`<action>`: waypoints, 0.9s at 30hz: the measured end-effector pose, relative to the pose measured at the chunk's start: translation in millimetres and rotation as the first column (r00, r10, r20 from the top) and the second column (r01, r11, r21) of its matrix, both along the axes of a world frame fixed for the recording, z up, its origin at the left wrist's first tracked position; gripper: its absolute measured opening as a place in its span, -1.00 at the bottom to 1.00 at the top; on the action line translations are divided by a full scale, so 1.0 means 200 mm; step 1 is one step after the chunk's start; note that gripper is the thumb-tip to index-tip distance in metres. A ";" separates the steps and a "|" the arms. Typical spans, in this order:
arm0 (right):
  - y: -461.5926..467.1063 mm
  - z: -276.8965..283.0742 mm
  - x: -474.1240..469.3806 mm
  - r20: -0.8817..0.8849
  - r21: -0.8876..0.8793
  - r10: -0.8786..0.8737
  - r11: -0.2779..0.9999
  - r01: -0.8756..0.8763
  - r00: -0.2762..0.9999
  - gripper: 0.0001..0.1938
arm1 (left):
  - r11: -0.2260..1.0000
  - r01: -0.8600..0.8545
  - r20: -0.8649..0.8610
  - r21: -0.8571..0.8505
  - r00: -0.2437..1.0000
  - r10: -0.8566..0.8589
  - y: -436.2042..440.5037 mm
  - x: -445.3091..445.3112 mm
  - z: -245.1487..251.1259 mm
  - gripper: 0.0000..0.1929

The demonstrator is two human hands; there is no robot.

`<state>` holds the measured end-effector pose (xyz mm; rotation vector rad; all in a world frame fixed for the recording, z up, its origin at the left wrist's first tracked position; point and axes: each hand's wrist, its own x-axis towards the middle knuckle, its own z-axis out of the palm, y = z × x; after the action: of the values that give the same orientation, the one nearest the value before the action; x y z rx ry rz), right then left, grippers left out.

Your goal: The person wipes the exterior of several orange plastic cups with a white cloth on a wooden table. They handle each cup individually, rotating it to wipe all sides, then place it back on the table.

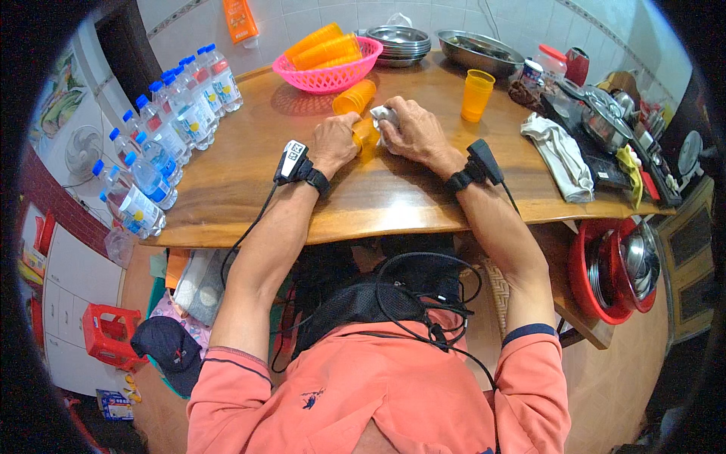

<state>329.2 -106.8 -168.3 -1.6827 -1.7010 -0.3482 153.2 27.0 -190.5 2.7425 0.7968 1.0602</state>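
Observation:
My left hand is closed around an orange plastic cup low over the wooden table; the fingers hide part of it. A crumpled white cloth or tissue is bunched in my right hand, right beside that cup. Just beyond my hands, another orange cup or a small stack of them lies on its side. A single orange cup stands upright to the right of my right hand. Further back, a pink woven plastic basket holds several nested orange cups.
Several water bottles with blue caps line the left of the wooden table. Stacked metal plates and a metal basin stand at the back. A pale cloth and a lidded pot are at right; red basins sit below.

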 end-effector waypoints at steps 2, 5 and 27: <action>-0.01 0.00 -0.02 0.040 0.000 0.009 1.000 -0.009 0.999 -0.65 | 0.999 -0.024 -0.029 -0.032 0.999 0.023 0.02 -0.01 0.01 -0.75; -0.01 0.02 -0.05 0.097 0.038 -0.002 0.999 -0.002 0.995 -0.71 | 0.993 -0.035 -0.059 -0.111 0.998 0.029 0.05 -0.02 0.01 -0.75; 0.03 0.00 -0.11 0.057 0.188 0.248 0.949 -0.254 0.967 -0.73 | 0.968 -0.026 -0.084 -0.249 0.996 0.005 0.12 0.00 -0.03 -0.75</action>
<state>306.3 -100.9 -168.8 -1.3087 -1.8174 -0.4080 152.3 51.9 -196.2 2.5834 0.8973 0.7908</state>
